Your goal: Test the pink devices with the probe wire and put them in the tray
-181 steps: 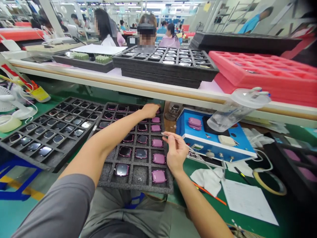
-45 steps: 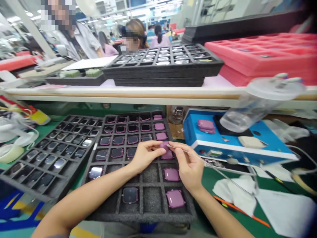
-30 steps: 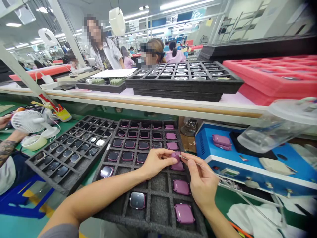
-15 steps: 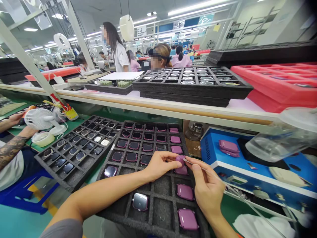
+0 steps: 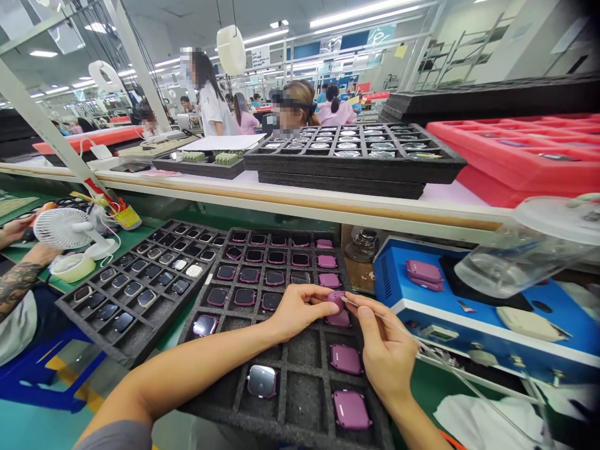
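My left hand (image 5: 307, 310) pinches a purple watch case (image 5: 335, 300) above the right column of a black foam tray (image 5: 307, 409). In my right hand (image 5: 384, 344) is a thin tool (image 5: 349, 302) with a clear tube trailing to the lower right; its tip touches or almost touches the case. Purple cases lie face down along the tray's right column, one of them (image 5: 351, 409) near the front. Dark-screened watches fill many of the other compartments, and a single watch (image 5: 262, 381) sits nearer the front. My fingers partly cover the held case.
A second foam tray of watches (image 5: 140, 337) lies left, beside a white fan (image 5: 65, 228) and a tattooed arm of another person. At right stands a blue machine (image 5: 398, 275) with purple cases on top. A shelf (image 5: 225, 195) bearing black and red trays crosses ahead.
The view has shifted slightly, so the scene sits a little further left. Both hands keep their hold, and the purple case appears tilted a little differently between them.
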Demonstrator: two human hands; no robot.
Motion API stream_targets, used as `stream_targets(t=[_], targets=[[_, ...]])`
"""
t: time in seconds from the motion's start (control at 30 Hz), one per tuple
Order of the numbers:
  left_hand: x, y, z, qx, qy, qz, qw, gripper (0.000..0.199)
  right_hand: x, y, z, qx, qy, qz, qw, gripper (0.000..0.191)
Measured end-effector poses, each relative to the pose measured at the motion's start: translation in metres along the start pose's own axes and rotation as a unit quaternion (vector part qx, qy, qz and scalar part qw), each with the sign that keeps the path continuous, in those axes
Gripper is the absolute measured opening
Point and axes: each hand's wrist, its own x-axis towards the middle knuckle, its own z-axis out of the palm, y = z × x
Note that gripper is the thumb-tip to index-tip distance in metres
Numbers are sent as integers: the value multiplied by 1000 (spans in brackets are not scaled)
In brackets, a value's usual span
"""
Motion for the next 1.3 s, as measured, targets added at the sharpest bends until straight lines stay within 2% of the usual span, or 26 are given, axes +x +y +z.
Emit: stream_targets(t=[0.17,0.3,0.63,1.3], targets=[[1,0,-1,10,2,0,1000,44,0,2,1,8,-2,-1,1000,24],[3,3,-1,38,6,14,999,40,4,-2,2,11,-2,-21,1000,22],[13,16,3,42,29,-1,999,39,17,0,5,69,-12,-68,995,14],[13,14,5,75,46,11,996,40,19,-1,5,79,-16,-43,996,17]])
